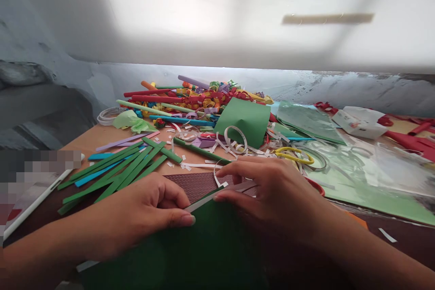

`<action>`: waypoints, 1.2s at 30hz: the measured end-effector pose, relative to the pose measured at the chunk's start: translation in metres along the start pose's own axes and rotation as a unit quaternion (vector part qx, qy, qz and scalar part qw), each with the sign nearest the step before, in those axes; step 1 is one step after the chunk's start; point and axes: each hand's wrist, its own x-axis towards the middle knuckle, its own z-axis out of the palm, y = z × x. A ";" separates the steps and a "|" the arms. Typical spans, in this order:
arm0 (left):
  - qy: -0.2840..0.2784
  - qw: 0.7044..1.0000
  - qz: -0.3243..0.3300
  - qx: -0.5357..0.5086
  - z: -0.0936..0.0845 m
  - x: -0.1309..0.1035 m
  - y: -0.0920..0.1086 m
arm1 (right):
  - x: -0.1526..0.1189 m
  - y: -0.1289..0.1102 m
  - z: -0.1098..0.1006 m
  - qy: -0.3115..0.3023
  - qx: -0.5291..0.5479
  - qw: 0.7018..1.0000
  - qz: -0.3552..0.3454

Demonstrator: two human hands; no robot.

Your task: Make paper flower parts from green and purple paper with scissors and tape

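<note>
White tape strip (pixel 203 201) kinda angles away rightward along the far edge of that green paper sheet (pixel 207 240); left hand (pixel 158 204) pinching closer in, right hand (pixel 270 186) farther out.

My left grip (pixel 152 208): pinches the green sheet (pixel 193 253)
My right grip (pixel 272 190): holds the white strip (pixel 204 201) — along the sheet's edge
Table (pixel 84 142): green strips (pixel 125 172), heaped left

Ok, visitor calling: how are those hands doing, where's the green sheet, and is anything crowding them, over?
Left hand and right hand on white strip. Green sheet below, strip along its edge. Possible crowding: loose green strips just beyond left hand.
</note>
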 end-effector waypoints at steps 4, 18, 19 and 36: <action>0.008 1.000 0.012 -0.008 0.001 -0.001 0.001 | 0.001 -0.002 0.001 -0.010 0.013 1.000 0.014; -0.015 0.998 0.032 -0.060 0.007 0.008 -0.004 | -0.001 0.000 0.001 -0.007 0.013 1.000 0.007; -0.014 0.998 0.038 -0.056 0.008 0.009 -0.003 | -0.001 0.000 0.001 -0.008 0.013 1.000 0.008; -0.026 0.987 0.156 -0.035 0.021 0.031 0.008 | 0.001 0.003 0.006 0.038 -0.004 0.999 -0.037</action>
